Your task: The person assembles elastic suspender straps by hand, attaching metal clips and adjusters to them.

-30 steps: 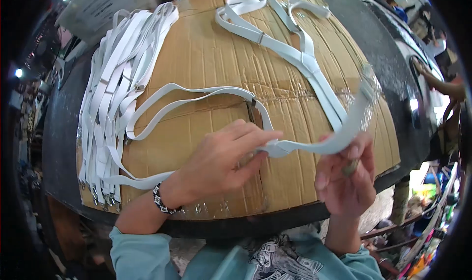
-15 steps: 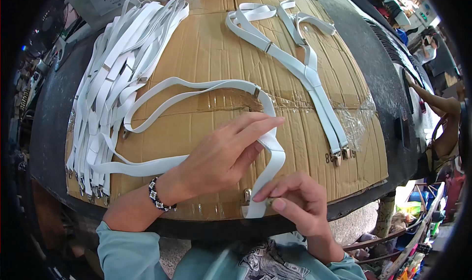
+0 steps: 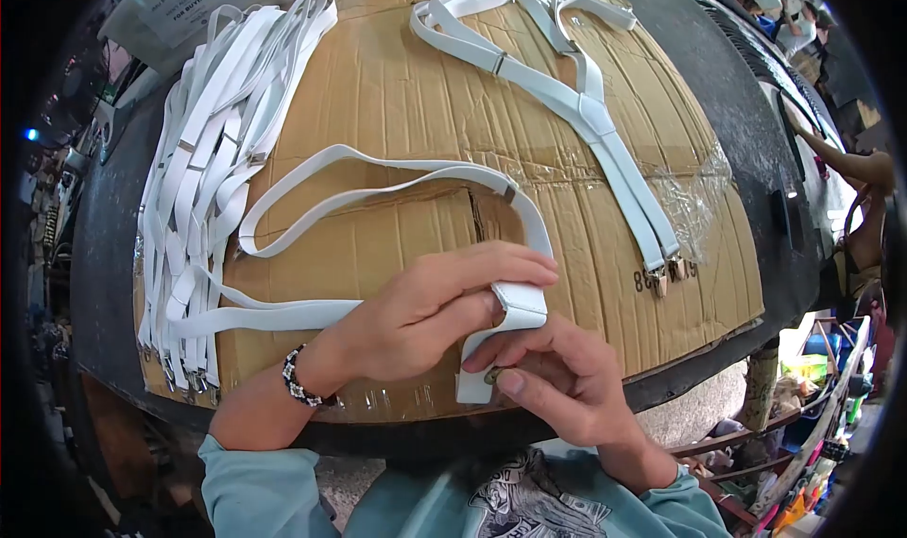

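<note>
A pair of white elastic suspenders (image 3: 534, 219) runs through both hands near the front edge of the cardboard. My left hand (image 3: 416, 302), with a beaded bracelet on its wrist, grips the suspenders by the white joining patch (image 3: 521, 299), which shows beyond its fingers. Close beside it, my right hand (image 3: 572, 377) pinches a small metal clip (image 3: 492, 375) at the lower strap end, between thumb and fingers. The clip is mostly hidden by the fingertips. The remaining straps loop away to the left, toward the pile.
A thick pile of white suspenders (image 3: 203, 151) lies at the left, its clips toward me. Another pair of suspenders (image 3: 595, 113) is spread at the right. Everything rests on a cardboard sheet (image 3: 378, 245) over a dark table (image 3: 727, 94). Another person's arm (image 3: 841, 160) shows at far right.
The joining patch has come lower and turned into view at my left fingertips. My right hand has drawn nearer to my left with the clip end. The whole view has shifted slightly.
</note>
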The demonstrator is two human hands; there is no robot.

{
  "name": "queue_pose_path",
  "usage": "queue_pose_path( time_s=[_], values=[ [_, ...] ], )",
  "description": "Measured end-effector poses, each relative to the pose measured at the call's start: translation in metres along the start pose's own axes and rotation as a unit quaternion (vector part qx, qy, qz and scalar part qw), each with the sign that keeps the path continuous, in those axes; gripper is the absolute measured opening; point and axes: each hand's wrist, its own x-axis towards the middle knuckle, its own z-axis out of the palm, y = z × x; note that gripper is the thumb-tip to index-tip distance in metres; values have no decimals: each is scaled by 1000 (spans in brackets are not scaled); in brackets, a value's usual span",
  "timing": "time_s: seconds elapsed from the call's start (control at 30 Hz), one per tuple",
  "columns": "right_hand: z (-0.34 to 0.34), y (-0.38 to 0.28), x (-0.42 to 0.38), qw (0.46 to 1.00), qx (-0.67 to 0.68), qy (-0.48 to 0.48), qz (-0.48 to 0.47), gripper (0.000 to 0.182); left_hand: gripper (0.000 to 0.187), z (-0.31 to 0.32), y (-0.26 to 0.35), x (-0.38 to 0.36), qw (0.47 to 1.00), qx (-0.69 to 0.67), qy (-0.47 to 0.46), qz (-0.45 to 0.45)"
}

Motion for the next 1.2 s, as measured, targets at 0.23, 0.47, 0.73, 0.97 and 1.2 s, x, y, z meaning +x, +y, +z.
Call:
queue_pose_path(
  time_s=[0.23,0.47,0.73,0.97,1.2],
  values=[
    [3,-7,5,987,-160,22,2,13,39,7,1,-1,999,-35,16,-38],
    [-4,-13,-6,991,-129,25,0,14,26,3,2,0,995,91,7,-42],
    [-38,-20,2,964,-196,129,-128,20,33,3,3,-1,988,141,0,-61],
    [-44,-29,21,932,-291,96,-194,22,38,8,0,-3,981,195,-4,0],
    [-32,-34,30,901,-365,37,-232,22,37,8,4,-5,968,248,-18,30]
  ],
)
